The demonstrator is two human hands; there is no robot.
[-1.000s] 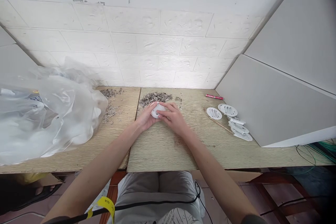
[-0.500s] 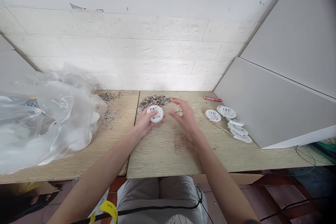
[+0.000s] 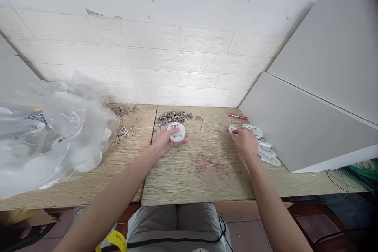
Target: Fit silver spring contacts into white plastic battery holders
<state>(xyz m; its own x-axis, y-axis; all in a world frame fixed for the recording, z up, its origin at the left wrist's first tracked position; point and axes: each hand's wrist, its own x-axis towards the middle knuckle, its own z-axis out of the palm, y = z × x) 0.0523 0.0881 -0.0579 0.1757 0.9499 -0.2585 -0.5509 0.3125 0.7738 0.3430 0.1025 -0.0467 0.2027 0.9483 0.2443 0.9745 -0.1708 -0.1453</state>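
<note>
My left hand (image 3: 163,141) holds a round white plastic disc (image 3: 176,132) with small metal pieces set in it, just in front of a heap of small metal parts (image 3: 173,117). My right hand (image 3: 244,141) has reached to the right and rests, fingers curled, on a row of similar white discs (image 3: 260,141). Its fingertips touch the leftmost disc (image 3: 232,129). Whether it grips that disc I cannot tell.
A wooden table (image 3: 189,173) of two boards stands against a white brick wall. A large clear plastic bag (image 3: 50,126) fills the left side. More metal parts (image 3: 124,132) lie scattered beside it. A red pen (image 3: 237,116) and a grey slanted panel (image 3: 310,126) sit at the right.
My right hand left the disc held in my left hand and swung right to the row of white discs. My left hand kept the disc and turned its face up.
</note>
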